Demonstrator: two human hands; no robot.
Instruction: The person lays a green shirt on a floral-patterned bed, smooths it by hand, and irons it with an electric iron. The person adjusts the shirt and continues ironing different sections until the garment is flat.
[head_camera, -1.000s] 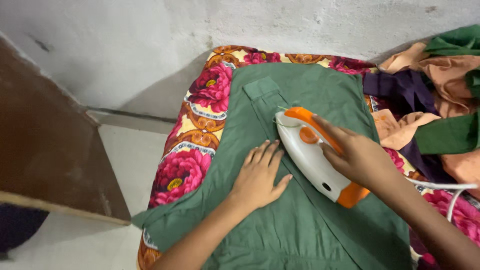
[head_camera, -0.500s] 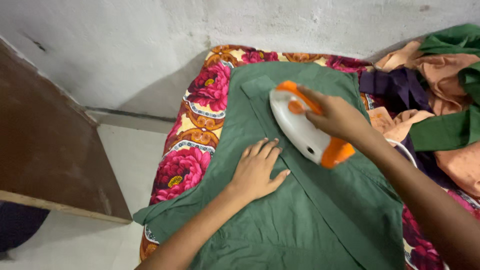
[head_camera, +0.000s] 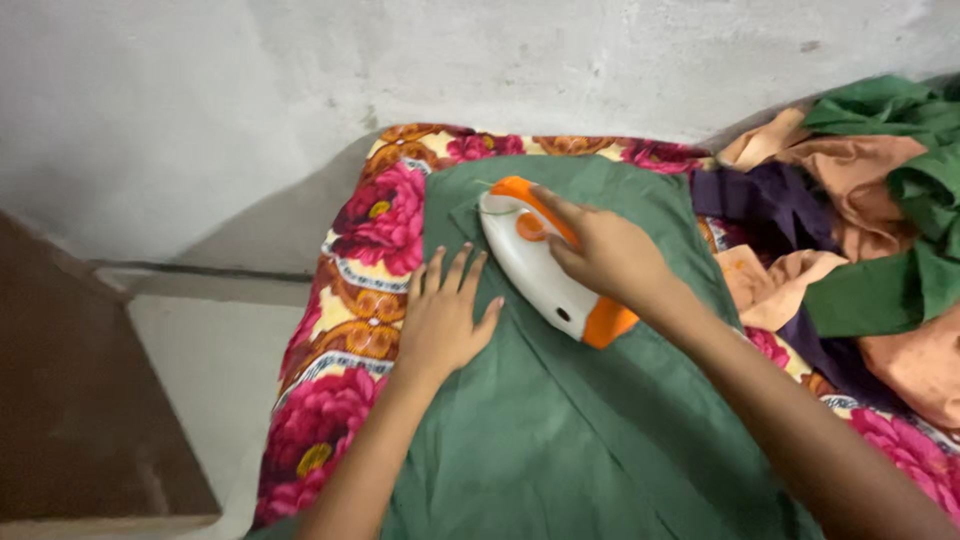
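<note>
Since the earlier frame the iron (head_camera: 545, 262) has slid up the green garment (head_camera: 560, 420) toward its far end near the wall, and the left hand (head_camera: 443, 318) has followed, now flat with fingers spread just left of it. The right hand (head_camera: 603, 252) is clenched round the orange handle, sole pressed on the cloth. The iron looks hard, smooth and fairly heavy, best held by that handle; the garment is soft, light and limp, likely to wrinkle or slip unless pinned flat. It lies spread over a floral cover (head_camera: 345, 330) of pink and yellow. No packages, labels or signs show; a heap of clothes (head_camera: 860, 220), orange, purple and green, lies to the right against the grey wall (head_camera: 300, 90)
</note>
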